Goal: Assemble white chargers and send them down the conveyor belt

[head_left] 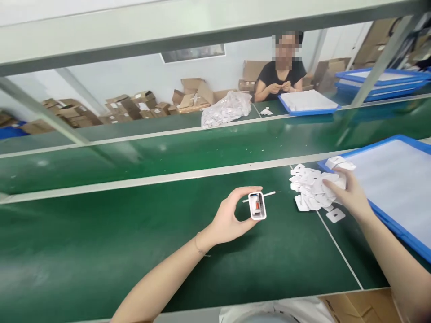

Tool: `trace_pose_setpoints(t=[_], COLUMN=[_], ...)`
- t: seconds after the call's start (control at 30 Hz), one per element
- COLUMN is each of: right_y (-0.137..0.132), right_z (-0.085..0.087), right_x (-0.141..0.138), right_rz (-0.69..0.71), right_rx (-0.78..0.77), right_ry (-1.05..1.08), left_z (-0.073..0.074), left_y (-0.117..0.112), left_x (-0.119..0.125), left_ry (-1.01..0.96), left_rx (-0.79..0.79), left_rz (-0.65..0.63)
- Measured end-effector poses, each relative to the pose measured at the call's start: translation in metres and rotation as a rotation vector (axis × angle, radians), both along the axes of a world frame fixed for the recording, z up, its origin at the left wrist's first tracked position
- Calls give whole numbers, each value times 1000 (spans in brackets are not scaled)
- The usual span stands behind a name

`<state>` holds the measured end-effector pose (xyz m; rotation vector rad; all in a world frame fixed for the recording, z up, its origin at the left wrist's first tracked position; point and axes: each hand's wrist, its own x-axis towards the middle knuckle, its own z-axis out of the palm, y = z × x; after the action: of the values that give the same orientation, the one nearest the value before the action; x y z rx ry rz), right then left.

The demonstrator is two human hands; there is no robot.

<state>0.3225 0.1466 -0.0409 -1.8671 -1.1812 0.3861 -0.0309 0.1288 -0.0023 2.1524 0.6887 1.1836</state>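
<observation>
Your left hand (229,220) holds the little white case (257,206) over the near counter (101,233), fingers (243,192) clamped on its ends. It looks light, hard and slippery. Your right hand (348,193) curls around white pieces (308,188), far right.

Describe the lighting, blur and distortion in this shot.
Head view: soft, even light, a faint shadow under the left hand on the green mat, which shows dull sheen; the white casing it holds is fairly sharp, the right hand at the pile of white parts slightly smeared; the overhead rail slants and bows, wide-lens distortion.
</observation>
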Motion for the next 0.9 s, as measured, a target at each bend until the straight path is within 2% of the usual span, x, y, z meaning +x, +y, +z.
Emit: trace_pose_setpoints(t=[0.23, 0.43, 0.53, 0.63, 0.73, 0.9], right_y=[3, 15, 26, 39, 54, 84], right_z=[7, 15, 25, 29, 25, 16], right_x=[8, 10, 2, -10, -22, -39], right_rz=[150, 276, 362, 486, 562, 550], right_rx=[-164, -199, -190, -229, -273, -330], right_ry=[-394, -669, -760, -816, -855, -871], left_z=[5, 1, -10, -28, -45, -61], left_y=[-36, -48, -49, -50, -52, -55], left_x=[-2, -3, -3, -1, 1, 4], left_ry=[-71, -46, -10, 7, 28, 16], left_rx=[101, 113, 52, -58, -166, -235], left_rz=[16, 121, 200, 247, 251, 198])
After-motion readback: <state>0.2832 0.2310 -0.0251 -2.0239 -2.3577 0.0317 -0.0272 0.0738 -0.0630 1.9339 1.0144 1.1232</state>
